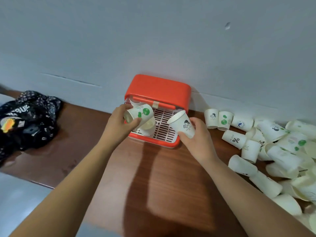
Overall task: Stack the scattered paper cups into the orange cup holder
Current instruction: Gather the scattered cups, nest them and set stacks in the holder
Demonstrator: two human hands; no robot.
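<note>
The orange cup holder [159, 90] stands against the wall, its lid raised over a white slatted tray [164, 129]. My left hand [118, 124] grips a paper cup with green dots [142, 114], tilted on its side over the tray's left part. Below that cup, another paper cup [148, 127] sits in the tray. My right hand [198, 134] holds a white cup with a dark figure print [183, 123] by its base, at the tray's right edge, with the mouth tilted up and to the left.
Several loose paper cups [273, 147] lie heaped on the brown wooden table [153, 177] to the right, a few [212, 118] standing by the wall. A dark patterned cloth bundle [29, 120] lies at the left. The grey wall is close behind the holder.
</note>
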